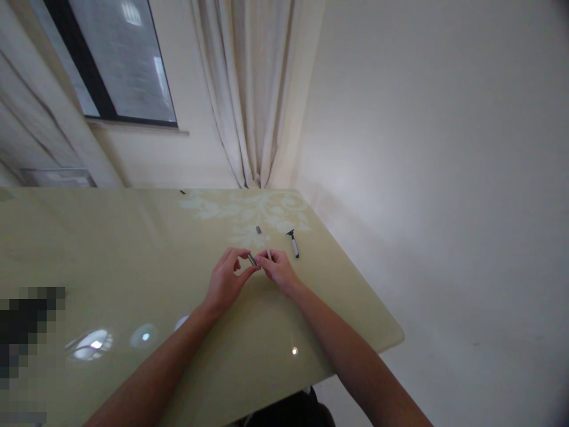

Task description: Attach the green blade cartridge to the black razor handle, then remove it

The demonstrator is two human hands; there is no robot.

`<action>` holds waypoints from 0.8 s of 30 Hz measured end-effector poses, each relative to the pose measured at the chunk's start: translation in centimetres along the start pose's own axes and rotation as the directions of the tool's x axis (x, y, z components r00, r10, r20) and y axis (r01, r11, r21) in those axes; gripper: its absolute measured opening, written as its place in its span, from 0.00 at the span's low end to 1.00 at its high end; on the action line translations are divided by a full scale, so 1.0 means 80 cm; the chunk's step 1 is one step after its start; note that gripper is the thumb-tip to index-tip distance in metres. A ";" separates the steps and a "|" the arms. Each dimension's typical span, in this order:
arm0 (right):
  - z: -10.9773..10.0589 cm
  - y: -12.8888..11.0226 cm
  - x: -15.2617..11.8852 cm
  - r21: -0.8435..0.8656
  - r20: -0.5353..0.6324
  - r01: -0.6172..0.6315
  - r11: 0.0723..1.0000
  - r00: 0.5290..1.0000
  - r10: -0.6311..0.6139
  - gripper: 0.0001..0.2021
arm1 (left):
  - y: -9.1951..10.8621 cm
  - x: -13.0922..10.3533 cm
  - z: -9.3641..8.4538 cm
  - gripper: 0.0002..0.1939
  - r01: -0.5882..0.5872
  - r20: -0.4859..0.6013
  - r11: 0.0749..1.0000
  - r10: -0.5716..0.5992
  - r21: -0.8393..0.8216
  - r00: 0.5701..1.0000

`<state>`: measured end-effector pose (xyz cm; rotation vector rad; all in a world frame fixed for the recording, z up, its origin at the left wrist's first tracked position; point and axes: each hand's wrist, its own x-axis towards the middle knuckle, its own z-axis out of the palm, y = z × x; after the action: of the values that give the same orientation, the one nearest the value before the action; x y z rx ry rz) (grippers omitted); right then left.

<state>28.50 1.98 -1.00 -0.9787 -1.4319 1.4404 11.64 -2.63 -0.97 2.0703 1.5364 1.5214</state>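
Observation:
My left hand (226, 277) is closed, thumb and fingertips pinching a small dark green, narrow piece (252, 259) whose exact kind I cannot make out. Close against it, my right hand (278, 268) has its fingers pressed together, its fingertips meeting the piece's right end. A slim white stick with a grey tip (263, 237) slants up and away from between the right thumb and forefinger; its lower end is hidden in the hand. Just right of that hand, a razor (293, 243) with a grey handle and dark head lies on the table.
The glossy pale table (146, 255) has its right edge beside a white wall (435, 178). A tiny dark object (182, 192) lies near the far edge. Curtains (255, 89) and a window (124, 59) stand behind. A pixelated dark patch covers the lower left.

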 end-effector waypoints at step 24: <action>-0.002 -0.008 -0.007 -0.022 0.115 0.045 0.999 0.992 -0.042 0.18 | -0.004 0.002 -0.002 0.19 0.035 0.245 0.965 0.031 -0.260 0.969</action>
<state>28.89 1.50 -0.42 -0.8867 -1.5485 1.4704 11.34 -2.41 -0.98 2.0136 1.1776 1.3220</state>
